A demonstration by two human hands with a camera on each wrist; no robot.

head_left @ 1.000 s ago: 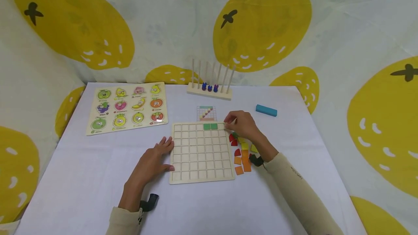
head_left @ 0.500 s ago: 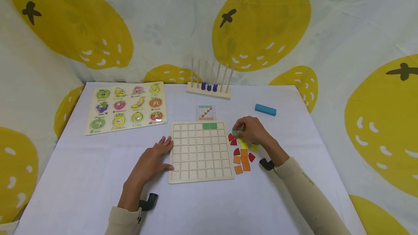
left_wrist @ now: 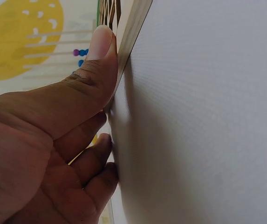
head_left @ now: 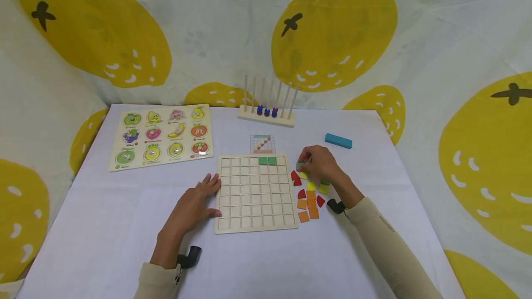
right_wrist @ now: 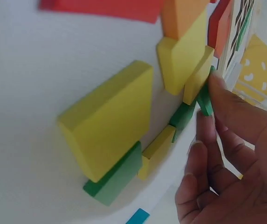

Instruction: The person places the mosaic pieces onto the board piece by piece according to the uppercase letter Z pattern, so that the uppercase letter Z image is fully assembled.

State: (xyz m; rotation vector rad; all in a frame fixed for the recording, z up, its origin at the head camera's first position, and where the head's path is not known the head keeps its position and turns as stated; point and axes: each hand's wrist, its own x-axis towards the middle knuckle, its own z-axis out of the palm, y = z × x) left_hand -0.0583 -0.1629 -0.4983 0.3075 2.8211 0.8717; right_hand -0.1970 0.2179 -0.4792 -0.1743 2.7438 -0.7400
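Note:
My left hand [head_left: 195, 204] lies at the left side of a wooden grid board [head_left: 245, 189], fingers spread along its edge. In the left wrist view the thumb [left_wrist: 99, 56] touches the board's rim. Two green square tiles [head_left: 268, 160] sit in the board's far row. Right of the board, my right hand [head_left: 321, 165] pinches a green tile [right_wrist: 205, 99] between thumb and fingers, low over the loose pieces. Around it lie yellow tiles [head_left: 311, 186], orange tiles [head_left: 312, 206] and red quarter-round pieces [head_left: 301, 194]. Another green tile [right_wrist: 114, 179] lies partly under a yellow one.
A pattern card [head_left: 262, 144] lies just beyond the board. Behind it stands a peg rack [head_left: 266, 116] with small blue and purple pieces. A fruit puzzle board [head_left: 162, 137] is at the far left, and a blue bar [head_left: 338, 140] at the far right.
My right hand has moved from the board's far right corner rightward to the loose pieces, where it now pinches a green tile. The left hand has stayed in place.

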